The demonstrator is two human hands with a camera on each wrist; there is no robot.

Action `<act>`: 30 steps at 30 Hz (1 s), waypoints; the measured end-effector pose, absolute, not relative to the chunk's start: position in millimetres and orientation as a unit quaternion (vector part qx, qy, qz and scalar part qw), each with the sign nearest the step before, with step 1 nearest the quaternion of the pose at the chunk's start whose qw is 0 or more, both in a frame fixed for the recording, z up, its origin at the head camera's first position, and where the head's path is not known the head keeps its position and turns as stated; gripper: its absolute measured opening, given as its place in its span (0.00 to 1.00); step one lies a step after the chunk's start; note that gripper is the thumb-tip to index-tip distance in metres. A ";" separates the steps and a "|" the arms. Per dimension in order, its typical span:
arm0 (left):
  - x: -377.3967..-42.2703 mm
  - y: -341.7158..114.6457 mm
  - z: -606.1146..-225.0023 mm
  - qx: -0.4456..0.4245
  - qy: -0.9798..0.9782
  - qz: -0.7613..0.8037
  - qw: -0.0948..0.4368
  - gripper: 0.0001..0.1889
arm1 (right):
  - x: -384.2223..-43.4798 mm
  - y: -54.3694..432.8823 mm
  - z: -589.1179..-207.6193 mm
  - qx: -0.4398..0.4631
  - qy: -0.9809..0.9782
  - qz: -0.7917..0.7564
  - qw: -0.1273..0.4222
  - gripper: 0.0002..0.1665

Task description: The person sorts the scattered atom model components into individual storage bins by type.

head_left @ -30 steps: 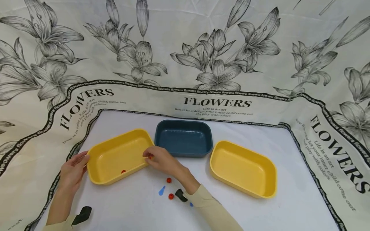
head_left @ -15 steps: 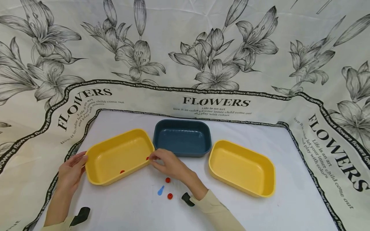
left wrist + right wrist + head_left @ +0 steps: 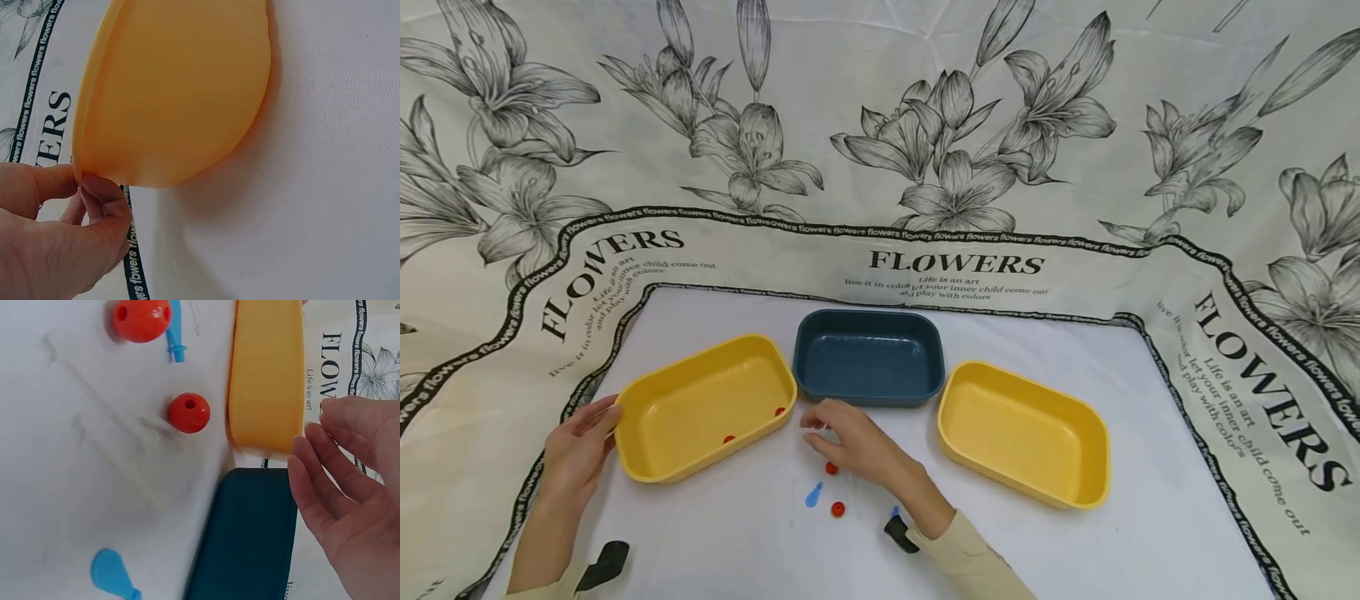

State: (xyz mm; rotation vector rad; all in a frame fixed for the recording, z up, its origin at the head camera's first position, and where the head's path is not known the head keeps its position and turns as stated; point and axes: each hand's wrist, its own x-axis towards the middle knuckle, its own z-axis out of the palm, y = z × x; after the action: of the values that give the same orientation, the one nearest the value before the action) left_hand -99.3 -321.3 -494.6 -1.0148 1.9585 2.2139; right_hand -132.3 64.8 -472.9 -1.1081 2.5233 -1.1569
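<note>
My left hand point(image 3: 576, 454) pinches the left-end rim of the left yellow tray point(image 3: 700, 404) between thumb and fingers; the left wrist view shows the tray's side point(image 3: 187, 94) above a wide shadow. Inside it, partly hidden by the near wall, are two red balls, one by the right end point(image 3: 780, 412) and another near the middle point(image 3: 728, 439). Just right of that tray my right hand point(image 3: 861, 442) hovers with loosely bent fingers, holding nothing. Below it on the table lie two red balls with holes point(image 3: 189, 413) and a blue paddle-shaped piece point(image 3: 814, 494).
A dark blue tray point(image 3: 868, 400) stands at the back centre, close against the left yellow tray. Another yellow tray point(image 3: 1022, 467) sits to the right. A second blue piece point(image 3: 895, 510) lies near my right wrist. Floral cloth point(image 3: 955, 192) rises behind and at both sides.
My right hand has let go of a red ball inside the left yellow tray and drawn back to the right. The other ball there has rolled slightly right. My left hand keeps its hold.
</note>
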 end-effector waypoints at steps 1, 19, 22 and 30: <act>-99.3 -321.4 -495.0 -0.326 0.627 0.707 0.008 0.25 | -131.2 66.0 -474.0 -0.369 0.844 -0.382 0.076 0.12; -98.0 -321.6 -496.9 -0.322 0.623 0.713 0.005 0.25 | -111.7 84.0 -497.9 -0.351 0.863 -0.346 0.109 0.11; -97.3 -321.9 -497.5 -0.315 0.619 0.719 0.002 0.25 | -108.1 86.0 -502.3 -0.352 0.867 -0.335 0.109 0.11; -97.8 -322.8 -498.5 -0.303 0.612 0.730 -0.001 0.25 | -102.1 88.8 -512.3 -0.356 0.872 -0.317 0.109 0.09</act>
State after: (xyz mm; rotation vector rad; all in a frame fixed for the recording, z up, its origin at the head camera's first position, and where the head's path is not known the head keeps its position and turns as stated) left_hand -97.8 -322.8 -498.5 -0.9530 1.9254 2.2955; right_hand -102.1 88.8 -512.3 -1.0466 2.5654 -0.9316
